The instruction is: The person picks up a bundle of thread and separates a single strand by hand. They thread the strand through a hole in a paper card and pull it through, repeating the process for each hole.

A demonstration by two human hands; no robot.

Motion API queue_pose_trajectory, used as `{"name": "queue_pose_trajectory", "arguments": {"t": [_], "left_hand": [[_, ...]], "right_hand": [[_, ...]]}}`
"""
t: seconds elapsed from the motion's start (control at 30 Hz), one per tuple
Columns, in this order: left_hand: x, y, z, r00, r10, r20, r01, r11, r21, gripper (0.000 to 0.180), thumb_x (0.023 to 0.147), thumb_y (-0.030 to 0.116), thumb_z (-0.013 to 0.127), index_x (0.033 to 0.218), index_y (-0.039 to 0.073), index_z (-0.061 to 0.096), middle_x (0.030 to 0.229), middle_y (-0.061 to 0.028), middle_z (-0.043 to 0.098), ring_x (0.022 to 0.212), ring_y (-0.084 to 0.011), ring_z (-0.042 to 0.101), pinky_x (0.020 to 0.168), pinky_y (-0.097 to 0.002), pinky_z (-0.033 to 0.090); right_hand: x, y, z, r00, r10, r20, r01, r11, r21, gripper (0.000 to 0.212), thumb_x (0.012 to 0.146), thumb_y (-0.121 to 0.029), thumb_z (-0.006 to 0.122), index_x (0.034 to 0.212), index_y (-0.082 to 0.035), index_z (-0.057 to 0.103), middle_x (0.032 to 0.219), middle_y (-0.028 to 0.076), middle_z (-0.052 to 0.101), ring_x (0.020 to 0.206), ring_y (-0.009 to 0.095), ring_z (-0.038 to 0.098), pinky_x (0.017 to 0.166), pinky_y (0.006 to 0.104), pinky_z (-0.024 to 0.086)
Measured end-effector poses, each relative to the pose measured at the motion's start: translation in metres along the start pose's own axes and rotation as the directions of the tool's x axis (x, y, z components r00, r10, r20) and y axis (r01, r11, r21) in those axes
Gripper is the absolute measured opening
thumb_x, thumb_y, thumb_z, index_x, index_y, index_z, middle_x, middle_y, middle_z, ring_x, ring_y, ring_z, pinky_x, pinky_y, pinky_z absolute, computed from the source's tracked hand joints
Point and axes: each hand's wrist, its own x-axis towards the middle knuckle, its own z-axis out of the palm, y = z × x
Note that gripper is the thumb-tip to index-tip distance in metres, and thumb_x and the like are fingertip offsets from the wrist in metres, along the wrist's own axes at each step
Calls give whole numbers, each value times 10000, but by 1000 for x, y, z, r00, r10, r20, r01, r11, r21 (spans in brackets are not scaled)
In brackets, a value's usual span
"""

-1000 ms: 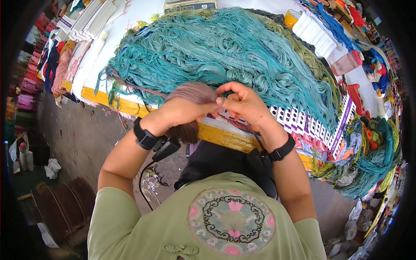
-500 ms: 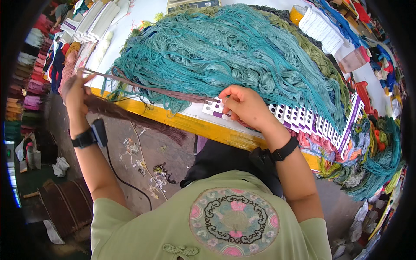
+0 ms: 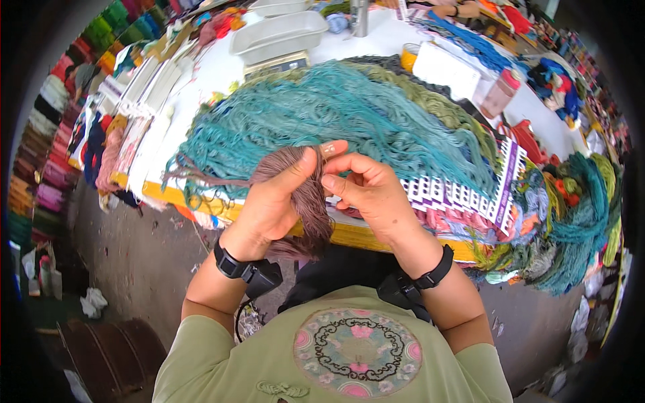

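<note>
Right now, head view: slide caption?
Left hand holds a brown thread bundle, right hand close beside it, teal skeins heaped beyond.

The left grip (image 3: 274, 205) partly hides brown yarn (image 3: 312, 211).

One brown hank (image 3: 313, 201), two trays (image 3: 277, 46)

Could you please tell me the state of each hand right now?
Left hand: closed, holding the mauve-brown thread hank.
Right hand: partly curled beside the hank; whether it pinches anything cannot be told.
</note>
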Motion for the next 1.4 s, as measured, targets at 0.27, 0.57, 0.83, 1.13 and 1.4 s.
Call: {"name": "queue_pose_trajectory", "arguments": {"t": [0.27, 0.57, 0.83, 1.13, 1.4], "left_hand": [[18, -15, 21, 998, 51, -34, -50, 998, 43, 346, 998, 272, 490, 1144, -24, 596, 1129, -114, 627, 1002, -172, 602, 865, -322, 489], [20, -8, 35, 996, -69, -50, 60, 983, -175, 384, 1004, 343, 451, 1071, -4, 603, 1159, -130, 610, 1038, -193, 591, 928, -353, 486], [25, -17, 26, 993, -94, 77, 99, 993, -64, 537, 992, 426, 428, 1265, -29, 515, 1273, -115, 553, 1134, -206, 561, 975, -358, 446], [25, -18, 38, 996, -84, 32, 88, 986, -143, 430, 985, 328, 503, 1226, -24, 557, 1182, -98, 604, 1069, -174, 575, 923, -330, 462], [21, -21, 39, 999, -28, 37, 29, 999, -37, 382, 959, 196, 522, 1244, -59, 540, 1224, -127, 598, 1092, -202, 591, 953, -337, 460]], "right_hand": [[-19, -4, -21, 993, -11, -116, 38, 971, 236, 110, 926, -161, 610, 988, -71, 610, 911, -1, 646, 677, 40, 538, 564, 193, 468], [-21, -3, -33, 993, 70, -99, -44, 969, 241, 128, 926, -165, 601, 1004, -64, 597, 869, 7, 626, 592, 25, 484, 532, 190, 444], [-22, -3, -26, 991, -10, -132, 4, 999, -43, 124, 904, -193, 651, 979, -96, 637, 899, -61, 617, 756, 18, 519, 582, 193, 416], [-27, -7, -25, 977, -62, -206, 74, 996, 52, 50, 898, -96, 626, 927, -56, 620, 913, -41, 612, 694, 22, 503, 586, 192, 449], [-33, -6, -21, 971, -71, -227, 103, 985, 135, 31, 870, -56, 644, 888, -42, 624, 860, -55, 583, 712, 22, 470, 593, 182, 388]]}}
